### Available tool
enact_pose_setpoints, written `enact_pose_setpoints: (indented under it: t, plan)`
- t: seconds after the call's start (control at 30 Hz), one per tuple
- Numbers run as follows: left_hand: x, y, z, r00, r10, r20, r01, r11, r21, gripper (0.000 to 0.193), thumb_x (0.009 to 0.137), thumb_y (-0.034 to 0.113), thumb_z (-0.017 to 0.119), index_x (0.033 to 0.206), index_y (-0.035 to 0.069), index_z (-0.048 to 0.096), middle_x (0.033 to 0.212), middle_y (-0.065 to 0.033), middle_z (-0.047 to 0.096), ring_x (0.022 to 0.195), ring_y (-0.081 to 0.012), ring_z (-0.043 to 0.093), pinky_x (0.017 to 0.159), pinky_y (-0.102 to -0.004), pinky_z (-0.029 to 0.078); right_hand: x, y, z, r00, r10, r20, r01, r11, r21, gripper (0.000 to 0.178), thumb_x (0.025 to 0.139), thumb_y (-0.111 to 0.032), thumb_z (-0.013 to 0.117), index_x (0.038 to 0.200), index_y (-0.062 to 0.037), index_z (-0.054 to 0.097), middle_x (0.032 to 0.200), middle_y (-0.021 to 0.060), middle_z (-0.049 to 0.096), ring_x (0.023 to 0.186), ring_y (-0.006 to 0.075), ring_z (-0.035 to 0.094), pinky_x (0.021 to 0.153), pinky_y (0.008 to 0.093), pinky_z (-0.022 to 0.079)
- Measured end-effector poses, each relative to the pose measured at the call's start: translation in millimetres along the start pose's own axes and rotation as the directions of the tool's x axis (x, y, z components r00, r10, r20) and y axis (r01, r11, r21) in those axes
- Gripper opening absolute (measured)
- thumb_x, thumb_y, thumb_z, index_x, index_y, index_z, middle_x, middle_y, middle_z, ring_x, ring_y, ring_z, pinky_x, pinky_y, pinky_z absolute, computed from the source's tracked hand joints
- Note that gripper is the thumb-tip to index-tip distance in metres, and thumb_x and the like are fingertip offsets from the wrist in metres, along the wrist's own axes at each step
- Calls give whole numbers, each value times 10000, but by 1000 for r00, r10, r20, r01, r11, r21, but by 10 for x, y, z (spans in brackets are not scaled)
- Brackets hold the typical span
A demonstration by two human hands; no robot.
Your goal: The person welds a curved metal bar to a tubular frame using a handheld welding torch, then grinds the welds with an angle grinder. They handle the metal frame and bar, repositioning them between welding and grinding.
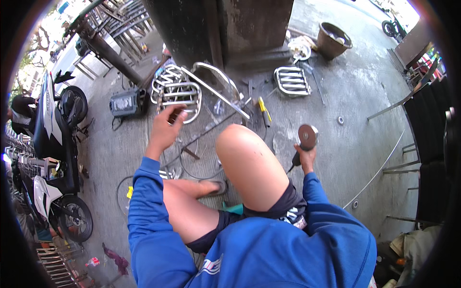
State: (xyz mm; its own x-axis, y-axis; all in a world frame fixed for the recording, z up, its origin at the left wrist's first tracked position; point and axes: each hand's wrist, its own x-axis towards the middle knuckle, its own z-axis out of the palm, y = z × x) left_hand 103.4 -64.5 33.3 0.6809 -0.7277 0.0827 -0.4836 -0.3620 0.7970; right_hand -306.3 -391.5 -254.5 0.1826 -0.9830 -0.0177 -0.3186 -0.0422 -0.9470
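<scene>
My right hand is wrapped round an angle grinder, held off to the right of my raised knee. The grinder's round brown disc faces up, and its dark body runs down through my fingers. On the left, my left hand is raised with bent fingers apart and nothing in them. Just beyond it lies a shiny barred metal rack, piled with other bent tubes. A long chrome tube frame reaches across from that pile. To the right rests another barred metal rack.
A yellow-handled tool lies past my knee, near cables. Left are a dark toolbox-like case and parked motorcycles. A brown bucket stands far right, beyond a dark pillar. Black chairs line the right side.
</scene>
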Motion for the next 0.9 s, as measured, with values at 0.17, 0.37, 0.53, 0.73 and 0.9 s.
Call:
enact_pose_setpoints:
  t: [0.17,0.37,0.53,0.73,0.9]
  plan:
    - [-235,-193,-12,996,78,-49,-76,996,47,282,1037,217,658,1268,59,688,1111,-74,742,992,-143,691,882,-299,536,219,261,198,993,-66,97,87,968,-234,728,667,-262,958,1275,-39,623,1227,124,702,1125,296,674,975,421,522]
    - [-778,-621,19,922,-353,160,297,909,294,290,1039,179,618,1293,49,673,1182,-115,732,1130,-196,683,979,-330,517,467,645,729,985,171,7,-170,970,176,776,622,-99,975,1279,-59,562,1172,69,686,1056,203,657,918,376,540]
    - [-1579,-1278,394,542,-455,706,6,843,538,355,1030,244,605,1327,60,665,1279,-178,711,1197,-313,675,1016,-390,509,411,603,741,980,184,-81,-164,965,206,746,625,-64,954,1259,-50,562,1146,67,684,1033,209,658,906,376,540]
    - [-2442,-2027,1798,448,-460,767,-202,784,587,358,1029,252,605,1326,61,667,1282,-181,709,1201,-321,672,1015,-395,510,393,467,454,995,89,-51,-76,973,218,663,654,-75,954,1207,-45,589,1099,62,674,963,190,655,835,374,540]
    - [-2522,-2221,2459,518,-449,728,-243,739,628,361,1028,258,605,1325,63,669,1284,-184,707,1204,-327,669,1014,-399,510,207,545,247,994,89,-66,-76,981,178,750,650,-97,961,1286,-59,565,1182,70,684,1065,194,658,919,369,545]
